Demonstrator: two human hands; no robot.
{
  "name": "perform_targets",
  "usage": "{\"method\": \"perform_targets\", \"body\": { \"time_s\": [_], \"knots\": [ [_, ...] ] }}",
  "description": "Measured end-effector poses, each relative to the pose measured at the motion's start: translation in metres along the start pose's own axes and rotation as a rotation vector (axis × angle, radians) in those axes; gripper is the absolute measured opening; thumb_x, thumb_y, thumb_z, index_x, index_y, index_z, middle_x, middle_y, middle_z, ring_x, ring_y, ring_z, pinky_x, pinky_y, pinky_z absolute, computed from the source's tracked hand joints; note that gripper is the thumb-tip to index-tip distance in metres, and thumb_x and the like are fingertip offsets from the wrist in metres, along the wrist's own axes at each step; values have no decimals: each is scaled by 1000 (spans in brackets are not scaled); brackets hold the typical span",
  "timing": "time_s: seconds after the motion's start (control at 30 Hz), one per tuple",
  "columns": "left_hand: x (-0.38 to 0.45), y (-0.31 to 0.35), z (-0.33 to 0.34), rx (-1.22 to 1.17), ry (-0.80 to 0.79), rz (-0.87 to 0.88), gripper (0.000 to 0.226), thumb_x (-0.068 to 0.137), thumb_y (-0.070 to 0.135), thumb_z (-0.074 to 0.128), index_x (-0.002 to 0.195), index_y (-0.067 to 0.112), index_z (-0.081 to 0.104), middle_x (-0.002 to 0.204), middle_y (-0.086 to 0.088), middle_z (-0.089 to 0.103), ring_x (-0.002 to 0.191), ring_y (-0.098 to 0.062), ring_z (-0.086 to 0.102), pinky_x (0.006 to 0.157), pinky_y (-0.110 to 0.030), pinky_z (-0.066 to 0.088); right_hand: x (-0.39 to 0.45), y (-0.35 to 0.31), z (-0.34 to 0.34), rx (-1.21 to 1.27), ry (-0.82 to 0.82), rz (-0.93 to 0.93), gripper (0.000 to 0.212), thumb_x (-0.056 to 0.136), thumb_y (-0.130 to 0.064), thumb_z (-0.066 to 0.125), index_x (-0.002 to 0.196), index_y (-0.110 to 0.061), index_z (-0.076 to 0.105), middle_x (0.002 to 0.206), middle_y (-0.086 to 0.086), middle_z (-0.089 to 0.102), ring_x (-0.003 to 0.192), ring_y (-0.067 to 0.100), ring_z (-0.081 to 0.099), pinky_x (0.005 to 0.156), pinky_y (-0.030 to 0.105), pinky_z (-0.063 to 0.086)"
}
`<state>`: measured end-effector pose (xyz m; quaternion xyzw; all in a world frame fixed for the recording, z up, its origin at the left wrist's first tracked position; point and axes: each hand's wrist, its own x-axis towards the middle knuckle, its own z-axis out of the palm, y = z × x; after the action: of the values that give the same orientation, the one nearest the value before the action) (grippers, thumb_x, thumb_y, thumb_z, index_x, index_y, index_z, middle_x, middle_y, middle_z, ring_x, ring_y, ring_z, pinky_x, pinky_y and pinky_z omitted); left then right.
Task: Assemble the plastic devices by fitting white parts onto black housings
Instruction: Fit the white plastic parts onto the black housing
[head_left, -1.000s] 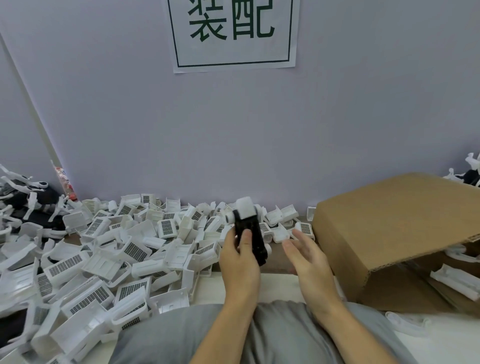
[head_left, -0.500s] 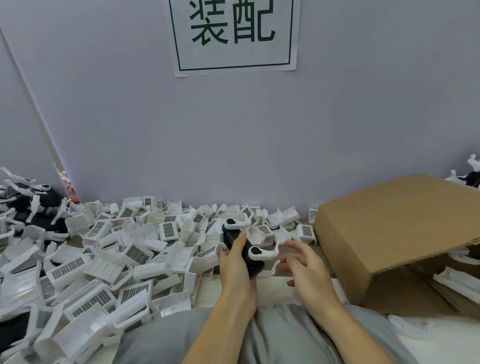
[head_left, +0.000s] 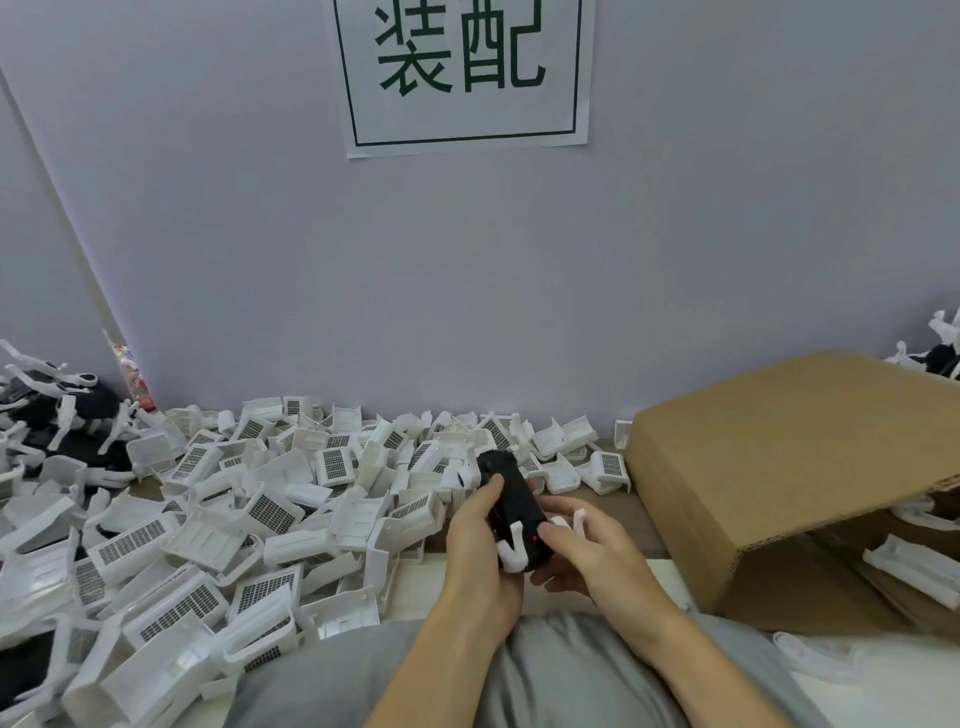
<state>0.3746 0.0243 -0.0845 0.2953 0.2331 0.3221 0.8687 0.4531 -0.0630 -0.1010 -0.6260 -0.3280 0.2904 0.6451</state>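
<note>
A black housing (head_left: 511, 501) with white prongs at its near end lies lengthwise between both hands, just above the table's front edge. My left hand (head_left: 475, 551) grips its left side, thumb along the top. My right hand (head_left: 587, 553) holds the near end from the right, thumb pressed beside a small red dot, fingers curled under. A white clip part (head_left: 576, 519) sticks up by my right fingers. A large heap of white grille parts (head_left: 270, 512) covers the table to the left.
A brown cardboard box (head_left: 789, 457) lies on its side at the right, white pieces (head_left: 914, 566) inside its open end. Black-and-white assembled devices (head_left: 57, 415) pile at the far left and at the far right (head_left: 940, 353). A wall stands close behind.
The housing has come down from upright to lying flat and nearer to me. My right hand, open beside it before, now holds its near end.
</note>
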Motion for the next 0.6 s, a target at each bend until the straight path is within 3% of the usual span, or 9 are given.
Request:
{"method": "perform_targets", "body": {
  "time_s": [0.1,0.17,0.3,0.47,0.6],
  "knots": [
    [2,-1,1,14,-24,59,28,101,22,54,114,2,67,90,-11,76,84,-31,66,79,-42,53,-2,-1,1,17,-65,41,14,98,-18,58,110,-20,66,92,11,75,68,27,70,64,31,52],
    [2,-1,1,25,-30,77,30,101,23,54,123,5,64,95,-10,77,93,-30,64,78,-39,50,-3,-3,2,6,-95,52,13,99,-20,58,109,-19,66,92,12,74,66,28,69,61,30,51],
    [1,-2,1,80,-59,103,24,101,25,55,118,13,66,95,-8,77,87,-27,64,64,-34,54,-2,-2,2,-5,-80,52,12,99,-17,57,108,-14,65,84,11,70,60,24,63,65,35,48],
    [-1,-4,2,63,-60,106,21,103,20,50,117,15,65,98,-13,76,91,-31,64,68,-38,54,0,-1,2,48,-62,51,13,96,-4,54,99,-11,64,64,0,60,51,16,49,53,29,40],
    [-2,-3,3,72,-62,124,20,103,20,50,115,15,65,96,-13,76,86,-30,64,64,-36,54,1,1,2,44,-70,34,13,91,-6,57,98,-13,65,67,0,60,53,15,48,53,28,40]
  ]
}}
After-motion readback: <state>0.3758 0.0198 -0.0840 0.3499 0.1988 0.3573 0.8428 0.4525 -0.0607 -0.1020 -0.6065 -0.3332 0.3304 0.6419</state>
